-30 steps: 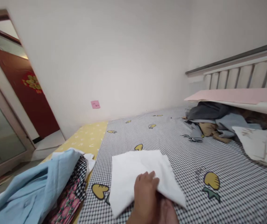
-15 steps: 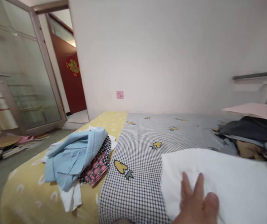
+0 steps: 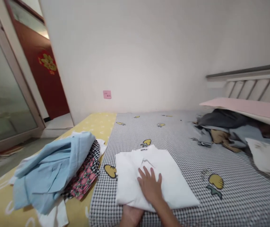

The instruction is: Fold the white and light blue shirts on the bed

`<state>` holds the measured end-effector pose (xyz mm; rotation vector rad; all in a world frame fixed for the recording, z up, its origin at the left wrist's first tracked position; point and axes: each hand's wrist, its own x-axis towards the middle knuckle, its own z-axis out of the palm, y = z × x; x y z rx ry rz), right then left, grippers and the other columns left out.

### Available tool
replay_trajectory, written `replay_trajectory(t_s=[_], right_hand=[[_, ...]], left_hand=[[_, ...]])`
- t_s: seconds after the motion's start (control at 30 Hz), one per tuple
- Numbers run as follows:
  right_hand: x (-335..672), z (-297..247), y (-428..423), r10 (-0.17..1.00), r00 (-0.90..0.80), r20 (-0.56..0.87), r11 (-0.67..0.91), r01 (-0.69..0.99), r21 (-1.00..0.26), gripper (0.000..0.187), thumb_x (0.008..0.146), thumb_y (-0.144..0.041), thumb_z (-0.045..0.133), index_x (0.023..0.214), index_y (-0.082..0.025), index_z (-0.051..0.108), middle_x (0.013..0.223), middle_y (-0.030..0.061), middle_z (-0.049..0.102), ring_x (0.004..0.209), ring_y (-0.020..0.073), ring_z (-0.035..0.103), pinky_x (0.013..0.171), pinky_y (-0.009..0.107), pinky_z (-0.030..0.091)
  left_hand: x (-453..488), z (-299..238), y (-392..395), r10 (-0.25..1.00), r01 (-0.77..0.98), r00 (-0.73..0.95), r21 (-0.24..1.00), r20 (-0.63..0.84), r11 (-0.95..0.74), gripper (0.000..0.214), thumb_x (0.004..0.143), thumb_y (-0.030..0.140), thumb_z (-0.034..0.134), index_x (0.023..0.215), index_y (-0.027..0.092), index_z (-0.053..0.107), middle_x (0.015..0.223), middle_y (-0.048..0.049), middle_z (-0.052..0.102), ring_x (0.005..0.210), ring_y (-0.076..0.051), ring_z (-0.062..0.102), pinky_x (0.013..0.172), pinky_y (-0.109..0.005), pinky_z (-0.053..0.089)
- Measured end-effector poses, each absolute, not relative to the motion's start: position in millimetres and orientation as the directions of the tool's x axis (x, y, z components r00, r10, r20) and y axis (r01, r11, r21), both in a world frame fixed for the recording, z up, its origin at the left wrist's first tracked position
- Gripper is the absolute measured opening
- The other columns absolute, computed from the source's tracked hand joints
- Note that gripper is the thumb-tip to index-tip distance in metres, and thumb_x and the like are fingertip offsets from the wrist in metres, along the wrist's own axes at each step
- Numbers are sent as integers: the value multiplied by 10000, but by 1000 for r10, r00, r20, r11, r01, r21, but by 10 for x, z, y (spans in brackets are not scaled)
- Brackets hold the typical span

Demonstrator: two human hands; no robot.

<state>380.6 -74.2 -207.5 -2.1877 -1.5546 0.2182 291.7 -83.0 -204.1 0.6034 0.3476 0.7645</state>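
A white shirt [image 3: 172, 186], folded into a rough rectangle with its collar at the far side, lies on the checked bedsheet in front of me. My right hand [image 3: 150, 187] rests palm down on top of it, fingers spread. Beneath the shirt's near edge is my left hand [image 3: 131, 214]; its fingers are hidden under the cloth. To the left sits a loose heap of clothes: a light blue garment [image 3: 47, 170] over a pink floral and black-checked piece [image 3: 85, 179], with white cloth under them.
The checked sheet [image 3: 135, 130] meets a yellow cover [image 3: 104, 119] on the left. At the right, dark and brown clothes [image 3: 222, 123] are piled under a pink board [image 3: 245, 105], near a railing [image 3: 253, 90]. A wall stands behind the bed; a red door [image 3: 37, 63] is at the far left.
The white shirt has come from the lower right to the middle and lies flatter and neatly folded. My left hand has appeared under its near edge. The view has turned right.
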Motion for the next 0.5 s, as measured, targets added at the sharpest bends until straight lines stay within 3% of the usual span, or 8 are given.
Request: replay_trajectory(t_s=[0.1, 0.17, 0.23, 0.3, 0.37, 0.43, 0.5], right_hand=[[3834, -2269, -764, 933, 342, 115, -213, 779, -590, 468, 900, -370, 552, 1365, -388, 600, 1528, -23, 517, 1483, 333, 337, 1198, 672, 107], [4135, -2236, -854, 916, 377, 137, -165, 666, -727, 479, 884, -413, 546, 1357, -368, 610, 1441, -18, 609, 1398, 286, 477, 1199, 554, 260], [4574, -2159, -1017, 868, 466, 173, -170, 604, -779, 528, 934, -473, 409, 1408, -299, 563, 1434, 18, 616, 1326, 229, 552, 1132, 401, 398], [5026, -2128, -1211, 778, 605, 171, -262, 559, -787, 627, 943, -472, 283, 1470, -188, 473, 1481, 104, 561, 1319, 232, 553, 1091, 364, 436], [5378, -2184, -1367, 695, 714, 91, -397, 485, -779, 719, 917, -476, 262, 1510, -82, 366, 1377, 195, 620, 1207, 278, 629, 1024, 417, 486], [5560, -2297, -1446, 662, 749, 4, -494, 441, -749, 734, 891, -493, 303, 1449, -33, 429, 1239, 223, 687, 1105, 303, 677, 951, 433, 522], [5569, -2414, -1459, 676, 736, -37, -535, 456, -712, 661, 893, -506, 331, 1351, -79, 547, 1189, 197, 715, 1082, 292, 687, 926, 402, 529]], left_hand=[[2525, -2339, -748, 743, -600, 621, 457, -252, 657, 478, 938, 525, 457, 1391, 399, 544, 1196, -25, 760, 1145, -288, 673, 1031, -475, 511], [2196, -2451, -697, 683, -599, 585, 335, -436, 727, 440, 988, 431, 363, 1375, 349, 556, 994, -47, 805, 978, -276, 732, 945, -471, 551], [1842, -2477, -660, 648, -602, 515, 301, -561, 739, 420, 1013, 406, 330, 1330, 274, 571, 828, -57, 800, 799, -254, 749, 828, -435, 582], [1568, -2429, -647, 686, -620, 415, 366, -598, 694, 400, 1015, 442, 361, 1266, 223, 582, 812, -55, 793, 691, -224, 738, 711, -384, 583], [1482, -2336, -643, 732, -589, 322, 479, -600, 651, 423, 989, 511, 424, 1234, 205, 582, 897, -62, 794, 658, -210, 729, 628, -351, 566], [1605, -2240, -617, 772, -476, 243, 621, -588, 623, 471, 935, 548, 525, 1255, 205, 573, 965, -79, 789, 678, -219, 731, 600, -344, 561], [1850, -2174, -562, 829, -359, 171, 750, -533, 556, 483, 872, 405, 656, 1297, 197, 554, 971, -91, 788, 721, -228, 738, 625, -335, 571]])
